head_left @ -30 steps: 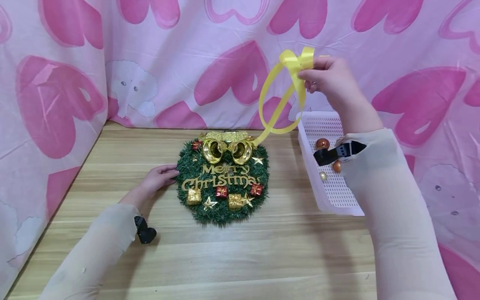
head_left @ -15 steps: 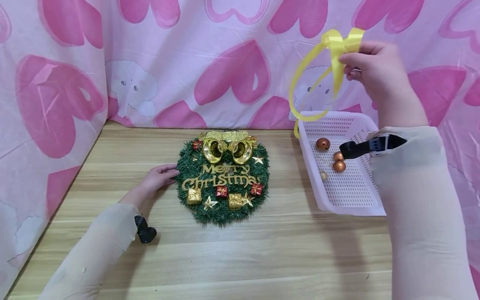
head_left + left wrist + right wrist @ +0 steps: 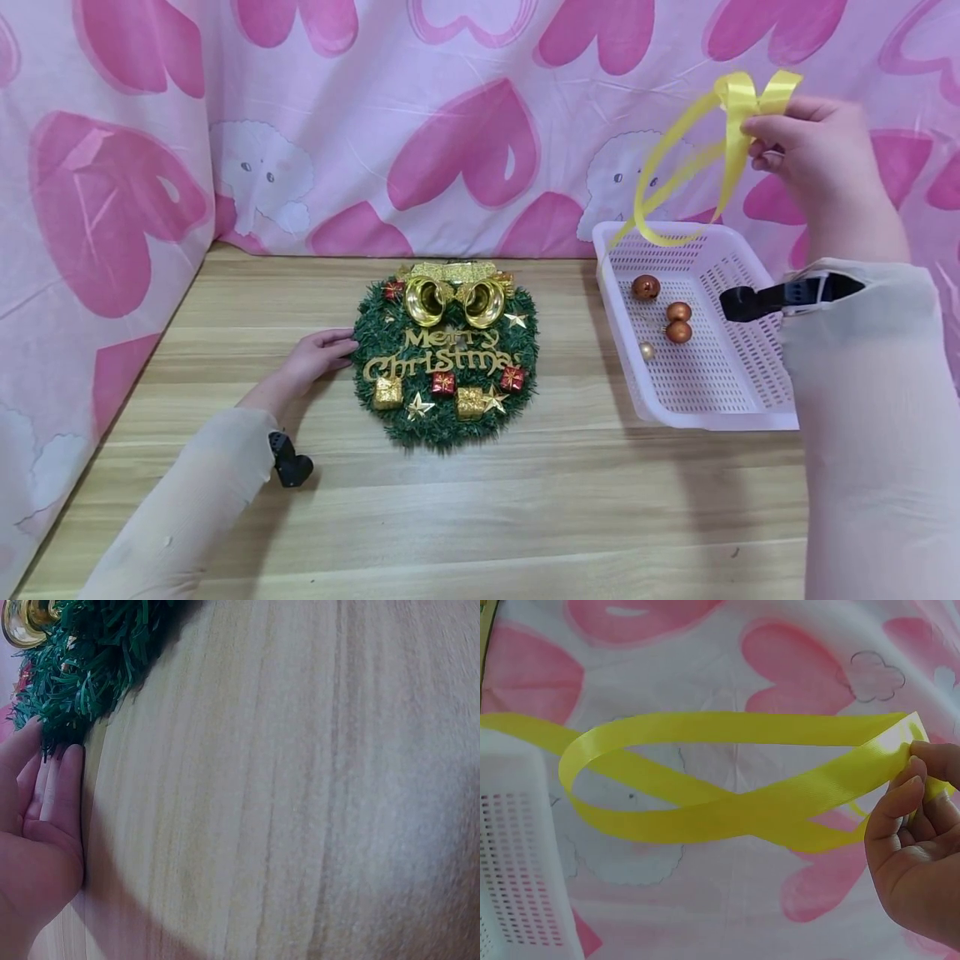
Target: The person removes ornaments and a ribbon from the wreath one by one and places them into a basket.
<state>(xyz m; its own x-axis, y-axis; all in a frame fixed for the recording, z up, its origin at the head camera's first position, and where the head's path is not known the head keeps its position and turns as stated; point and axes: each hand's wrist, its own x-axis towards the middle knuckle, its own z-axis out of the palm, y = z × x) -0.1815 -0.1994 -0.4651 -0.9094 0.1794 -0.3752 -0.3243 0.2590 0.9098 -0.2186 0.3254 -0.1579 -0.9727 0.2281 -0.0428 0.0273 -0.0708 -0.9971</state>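
Our right hand (image 3: 817, 154) pinches the knot of a looped yellow satin ribbon (image 3: 678, 179), held up in the air in front of the pink heart-print cloth (image 3: 465, 150). The ribbon's loop and tails hang down and to the left of that hand, their low end just over the far rim of the white perforated plastic basket (image 3: 622, 350), which lies below the hand. In the basket lie three copper-coloured balls (image 3: 678, 332) and one small pale gold ball (image 3: 647, 351). Our left hand (image 3: 315, 354) rests flat on the wooden counter (image 3: 480, 500), fingers straight, fingertips touching the left edge of the round green tinsel wreath (image 3: 446, 358) with gold bells and "Merry Christmas" lettering. The right hand alone has the ribbon; the wreath lies well apart, down and left of it.
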